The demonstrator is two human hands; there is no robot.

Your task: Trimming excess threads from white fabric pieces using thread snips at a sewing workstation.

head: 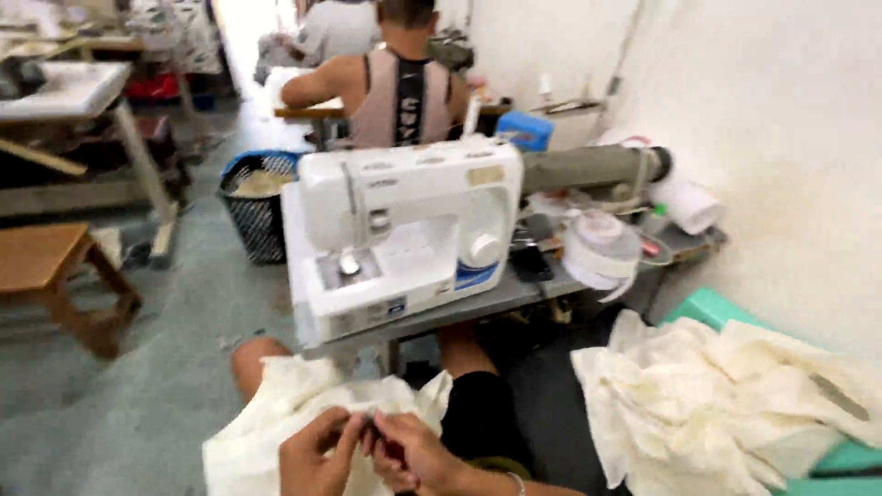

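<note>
Sewing workshop, grey floor, white sewing machine [404,230] frame centre, idle. Bottom centre: left hand [317,455] and right hand [413,455] pinched together on cream fabric [276,404] in lap. More cream pieces [717,404] heaped lower right, seemingly unsewn. Whether small tool held: unclear.

Both hands, left hand [317,456] and right hand [413,455], pinch something small and dark between their fingertips [367,430], cream cloth [276,413] bunched just beneath them.

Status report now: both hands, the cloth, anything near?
Left hand and right hand pinch cream cloth on lap, small dark tool between fingers. White sewing machine ahead on table. Cloth pile at right.
</note>
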